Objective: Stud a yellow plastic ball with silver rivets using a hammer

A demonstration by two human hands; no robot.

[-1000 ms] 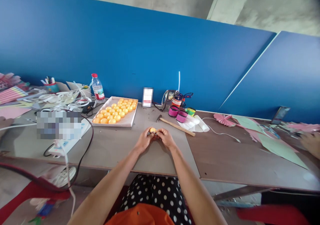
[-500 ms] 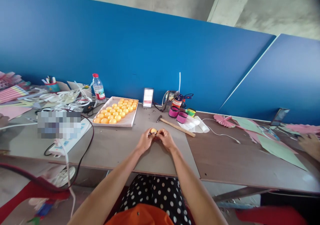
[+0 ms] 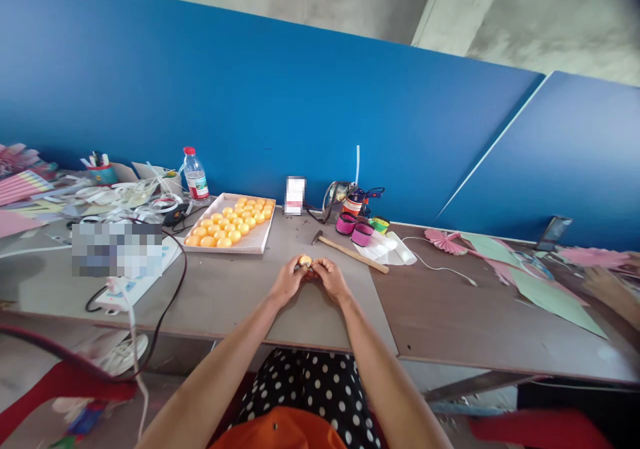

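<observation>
Between my fingertips, just above the table's front half, is a small orange ball (image 3: 305, 260) with something dark and shiny on its lower side, too small to make out. My left hand (image 3: 289, 280) pinches it from the left. From the right, my right hand (image 3: 329, 278) has its fingers closed at the ball's lower edge. A shallow white box (image 3: 258, 244) to the left holds rows of similar orange balls (image 3: 223, 225). Beyond my right hand lies a hammer (image 3: 354, 254) with a wooden handle.
Behind the hammer are purple rolls (image 3: 362, 234) and white plastic wrap (image 3: 400, 249). A phone (image 3: 295, 196) leans on the blue partition (image 3: 280, 102). At left stand a bottle (image 3: 195, 177) and a power strip (image 3: 145, 279) with cables. Another person's hand (image 3: 610, 289) is at far right.
My hands stay together around the ball with barely any movement. The view has shifted slightly, and the other person's hand at far right has moved a little left.
</observation>
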